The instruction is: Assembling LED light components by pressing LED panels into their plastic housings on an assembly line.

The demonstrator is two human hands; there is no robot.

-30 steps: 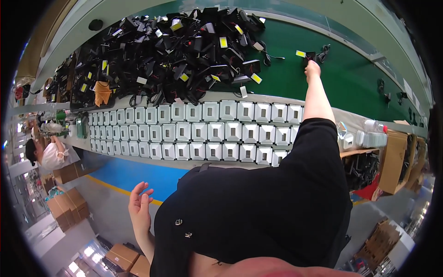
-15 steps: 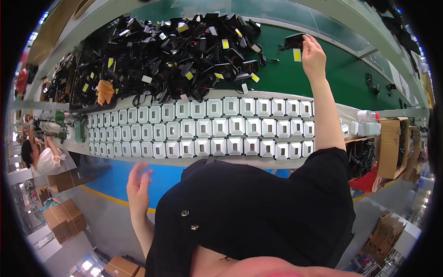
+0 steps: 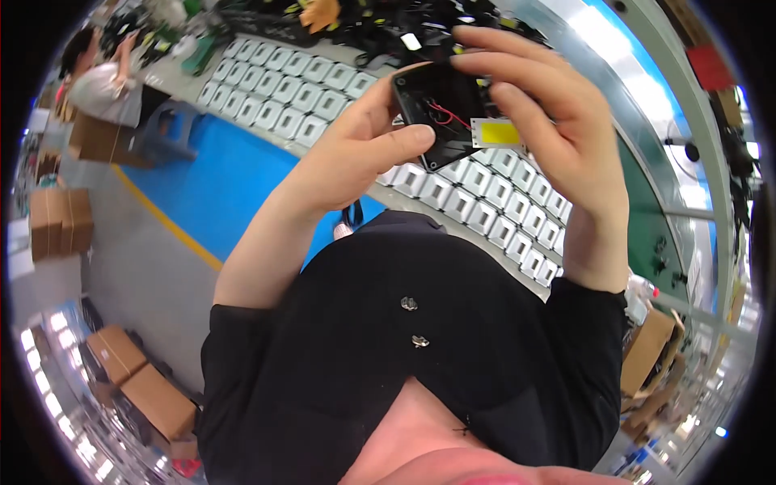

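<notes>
My left hand (image 3: pixel 356 145) grips a black floodlight housing (image 3: pixel 428 133) by its left side, thumb across the near rim and fingers underneath. Thin red wires run inside the open housing to a small LED plate (image 3: pixel 495 133) with a yellow face, hanging out at its right side. Curved over the housing's right side, my right hand (image 3: pixel 558 105) has its fingers and thumb apart; a fingertip is close to the upper edge, and contact cannot be made out. A dark cable (image 3: pixel 352 214) dangles below my left wrist. Rows of silver square reflectors (image 3: pixel 436 192) lie on the bench beneath.
Beyond the reflectors is a pile of black lamp parts (image 3: pixel 380 32) with an orange cloth (image 3: pixel 320 14). A co-worker (image 3: pixel 105 89) is at the far left near a grey-blue stool (image 3: pixel 174 129). Cardboard boxes (image 3: pixel 158 400) stand on the floor at left; an open carton (image 3: pixel 647 352) is at right.
My right hand has brought the black housing from the far right of the bench to in front of me. My left hand has risen from my side and taken hold of it. The view has turned.
</notes>
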